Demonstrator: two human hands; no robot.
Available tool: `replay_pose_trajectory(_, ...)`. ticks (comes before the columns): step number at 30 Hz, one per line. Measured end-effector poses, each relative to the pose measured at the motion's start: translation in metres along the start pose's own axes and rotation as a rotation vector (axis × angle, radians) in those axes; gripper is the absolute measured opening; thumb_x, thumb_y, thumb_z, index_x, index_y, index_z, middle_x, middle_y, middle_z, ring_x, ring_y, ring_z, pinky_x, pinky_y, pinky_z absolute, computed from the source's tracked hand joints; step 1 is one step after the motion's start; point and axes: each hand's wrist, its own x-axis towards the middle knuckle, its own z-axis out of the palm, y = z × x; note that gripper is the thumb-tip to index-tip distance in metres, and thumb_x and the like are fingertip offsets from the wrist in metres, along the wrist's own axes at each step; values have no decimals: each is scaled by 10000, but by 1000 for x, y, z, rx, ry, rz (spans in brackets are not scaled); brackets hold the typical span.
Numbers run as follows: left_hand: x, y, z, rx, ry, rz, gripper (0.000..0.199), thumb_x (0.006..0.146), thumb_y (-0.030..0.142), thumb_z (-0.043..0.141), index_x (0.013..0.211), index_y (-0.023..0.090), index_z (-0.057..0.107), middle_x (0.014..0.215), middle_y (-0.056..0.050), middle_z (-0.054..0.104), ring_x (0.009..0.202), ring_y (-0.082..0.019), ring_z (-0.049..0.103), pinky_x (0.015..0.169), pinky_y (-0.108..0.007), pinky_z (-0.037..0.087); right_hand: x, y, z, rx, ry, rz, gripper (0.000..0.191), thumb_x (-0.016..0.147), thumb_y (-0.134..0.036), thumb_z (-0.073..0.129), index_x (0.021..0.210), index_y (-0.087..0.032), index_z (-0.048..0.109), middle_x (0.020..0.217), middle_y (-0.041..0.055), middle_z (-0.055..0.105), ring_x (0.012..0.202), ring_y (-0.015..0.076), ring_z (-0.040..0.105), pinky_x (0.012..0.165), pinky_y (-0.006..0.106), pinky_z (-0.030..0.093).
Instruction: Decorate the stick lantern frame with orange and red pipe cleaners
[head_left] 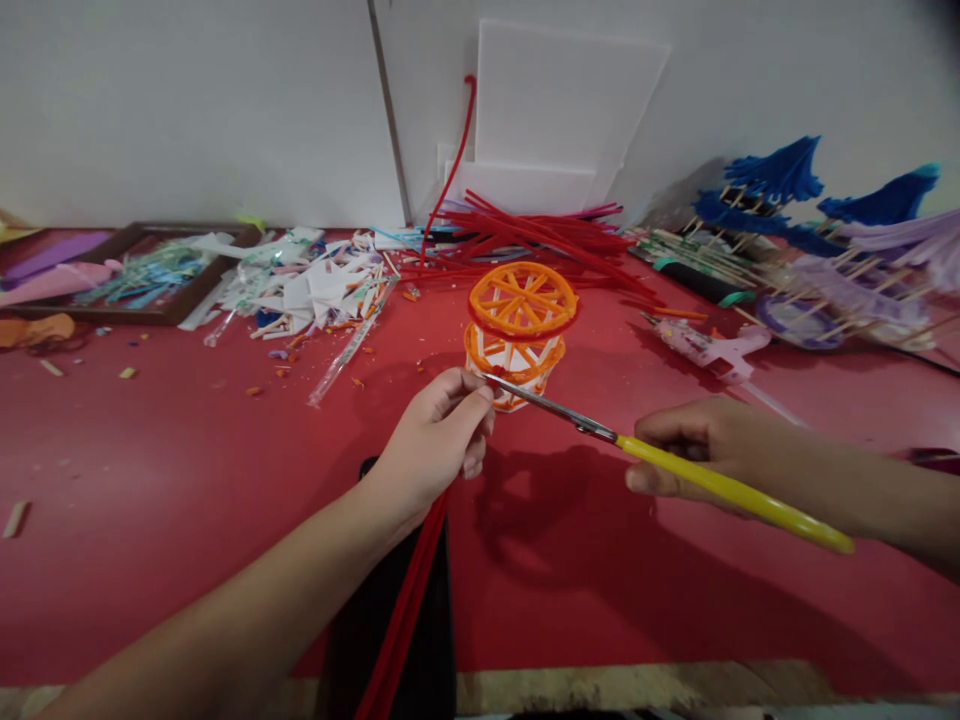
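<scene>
Red pipe cleaners [409, 610] run down from my left hand [442, 430], whose thumb and fingers are pinched around them. My right hand [697, 450] grips scissors with yellow handles [727, 492]. The metal blades reach left, and their tips touch or nearly touch the red ends at my left fingertips. Just behind the blades stands a small orange and white model [523, 302] with a spoked round top. Its lower part is partly hidden by the scissors and my left fingers.
A black phone-like object [427, 620] lies under my left forearm. Red pipe cleaners [540, 235] are heaped at the back, scraps [322, 290] at back left. A pink glue gun [709, 348] and blue-roofed models [780, 175] are on the right.
</scene>
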Motion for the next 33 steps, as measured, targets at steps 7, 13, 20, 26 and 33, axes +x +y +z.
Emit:
replay_pose_trajectory(7, -1, 0, -1, -70, 95, -8, 100, 857, 232, 517, 770, 184, 529, 679, 22, 587, 461, -79, 521, 405, -189, 448, 1, 9, 4, -40, 37, -43, 479, 725, -670, 605, 684, -193, 577, 628, -18, 498, 578, 122, 423, 501, 240, 271)
replay_pose_trajectory(13, 0, 10, -13, 396, 207, 500, 138, 779, 194, 627, 917, 205, 623, 917, -15, 608, 735, -125, 571, 622, -207, 481, -7, 15, 11, -67, 96, -112, 485, 732, -650, 618, 633, -187, 518, 600, -30, 465, 553, 104, 376, 512, 240, 261)
replay_pose_trajectory(20, 23, 19, -26, 1116, 56, 682, 193, 828, 239, 577, 947, 247, 729, 966, -75, 707, 879, -229, 627, 843, -311, 441, -3, 15, 14, 67, 182, -172, 532, 720, -684, 597, 605, -186, 448, 596, -47, 364, 555, 92, 306, 500, 234, 232)
replay_pose_trajectory(26, 52, 23, -17, 1089, 67, 757, 190, 811, 230, 605, 943, 262, 738, 928, -67, 718, 829, -214, 634, 801, -284, 433, 4, 14, 13, 27, 186, -147, 516, 727, -668, 600, 617, -188, 447, 600, -46, 369, 561, 96, 313, 506, 235, 236)
replay_pose_trajectory(33, 19, 31, -8, 878, 270, 704, 298, 819, 177, 565, 1113, 209, 599, 797, -11, 634, 687, -156, 560, 672, -244, 398, 7, 13, -2, -32, 249, -154, 515, 733, -675, 588, 621, -190, 457, 597, -41, 358, 556, 100, 321, 499, 235, 248)
